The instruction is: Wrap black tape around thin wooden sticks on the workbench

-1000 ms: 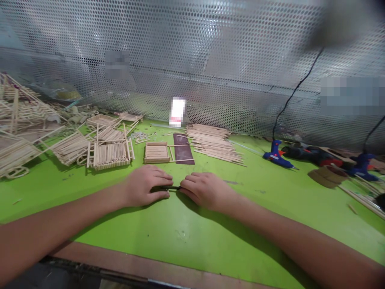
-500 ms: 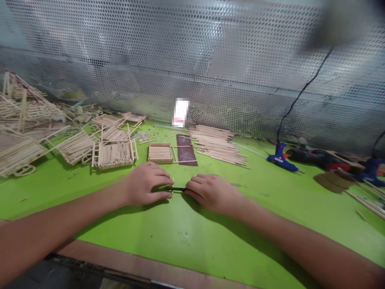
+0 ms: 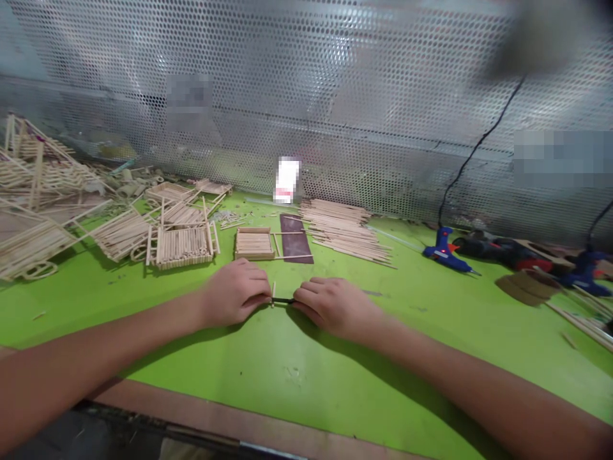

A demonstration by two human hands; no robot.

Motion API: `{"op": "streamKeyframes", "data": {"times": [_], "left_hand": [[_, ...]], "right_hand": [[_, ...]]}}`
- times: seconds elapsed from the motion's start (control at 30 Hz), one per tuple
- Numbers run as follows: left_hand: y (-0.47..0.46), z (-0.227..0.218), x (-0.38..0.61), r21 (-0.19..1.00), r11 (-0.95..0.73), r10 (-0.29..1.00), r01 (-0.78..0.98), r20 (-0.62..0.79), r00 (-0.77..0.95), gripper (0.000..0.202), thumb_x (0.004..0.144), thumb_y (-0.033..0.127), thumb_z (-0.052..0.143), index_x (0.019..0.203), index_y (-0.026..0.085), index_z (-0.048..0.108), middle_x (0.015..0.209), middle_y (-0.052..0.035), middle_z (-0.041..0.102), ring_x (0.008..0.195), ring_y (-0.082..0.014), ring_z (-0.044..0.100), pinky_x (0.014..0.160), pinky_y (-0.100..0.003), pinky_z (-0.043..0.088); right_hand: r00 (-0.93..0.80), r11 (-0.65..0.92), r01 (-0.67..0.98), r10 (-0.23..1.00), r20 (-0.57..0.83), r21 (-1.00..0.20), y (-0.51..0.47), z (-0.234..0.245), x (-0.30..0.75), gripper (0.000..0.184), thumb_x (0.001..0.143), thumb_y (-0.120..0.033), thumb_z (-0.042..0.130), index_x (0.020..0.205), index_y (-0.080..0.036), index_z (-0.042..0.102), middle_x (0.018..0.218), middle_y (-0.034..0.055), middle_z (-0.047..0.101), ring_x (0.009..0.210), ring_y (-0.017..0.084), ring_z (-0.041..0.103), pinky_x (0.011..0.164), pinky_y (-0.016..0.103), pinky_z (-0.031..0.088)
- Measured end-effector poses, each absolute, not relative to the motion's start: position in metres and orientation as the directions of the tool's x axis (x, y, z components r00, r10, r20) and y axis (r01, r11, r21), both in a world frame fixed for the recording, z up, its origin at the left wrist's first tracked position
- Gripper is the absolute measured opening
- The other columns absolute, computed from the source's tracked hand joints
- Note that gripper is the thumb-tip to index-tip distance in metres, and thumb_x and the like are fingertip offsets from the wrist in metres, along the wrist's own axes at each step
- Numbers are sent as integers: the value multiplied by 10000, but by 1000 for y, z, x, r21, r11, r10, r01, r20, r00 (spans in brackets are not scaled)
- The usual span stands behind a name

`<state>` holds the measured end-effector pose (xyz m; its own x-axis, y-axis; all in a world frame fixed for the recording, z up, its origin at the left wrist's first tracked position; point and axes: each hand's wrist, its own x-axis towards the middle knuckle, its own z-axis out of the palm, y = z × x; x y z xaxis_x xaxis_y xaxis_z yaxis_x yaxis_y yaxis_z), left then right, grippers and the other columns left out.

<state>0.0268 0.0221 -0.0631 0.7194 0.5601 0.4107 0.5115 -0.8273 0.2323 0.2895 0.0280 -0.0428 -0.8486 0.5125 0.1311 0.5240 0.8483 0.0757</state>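
A thin black strip (image 3: 283, 300) runs level between my hands, low over the green table. My right hand (image 3: 338, 305) is closed round its right end. At the other end, my left hand (image 3: 235, 291) has thumb and fingers pinched together on the strip, hiding its tip. A short pale wooden stick (image 3: 274, 289) stands crosswise to the strip, right by my left fingertips. Whether the strip is a blade or another tool cannot be made out.
Behind my hands sit a small stick-built tray (image 3: 255, 244), a dark brown plate (image 3: 297, 239) and a pile of wooden sticks (image 3: 347, 227). Stick-built pieces (image 3: 184, 246) crowd the left. A blue glue gun (image 3: 447, 252) and a brown tape roll (image 3: 527, 285) lie right.
My left thumb and fingers, apart before, have closed together at the strip's left end. My right hand keeps its hold almost unmoved. The view has shifted very slightly.
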Motion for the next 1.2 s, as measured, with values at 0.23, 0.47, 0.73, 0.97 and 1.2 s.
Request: {"op": "streamKeyframes", "data": {"times": [0.23,0.47,0.73,0.97,1.2], "left_hand": [[25,-53,15,153,-829,556,538,333,762,177,958,161,609,832,162,732,789,-24,717,734,-180,631,834,-393,476],[23,-55,15,174,-789,613,589,284,737,286,981,361,618,1168,188,749,1137,-88,777,1024,-269,714,974,-482,529],[28,-66,11,304,-737,665,603,171,727,381,1017,442,589,1327,262,717,1374,-66,687,1280,-291,666,1189,-562,423],[31,-70,9,346,-702,696,622,150,702,334,1018,439,611,1306,313,721,1349,-50,693,1289,-269,663,1247,-593,327],[28,-70,9,322,-733,674,599,224,704,308,1003,416,632,1257,288,749,1304,-68,719,1239,-275,696,1202,-620,387]], "right_hand": [[-828,822,561,556,73,93,26,-42,271,266,1099,-308,486,1005,-176,697,921,42,758,740,167,646,647,299,399],[-812,805,584,582,48,109,23,-42,267,280,1105,-318,467,1072,-177,707,1001,48,774,814,195,689,710,321,450],[-813,799,581,580,52,154,22,-43,267,300,1109,-330,450,1071,-185,710,988,56,770,836,201,683,707,325,420],[-823,809,567,564,64,157,22,-44,264,292,1110,-326,459,1065,-179,708,975,59,766,821,189,678,702,322,415],[-824,811,566,563,66,146,24,-43,268,274,1102,-323,484,1037,-179,707,952,63,761,808,184,675,684,315,407]]}}
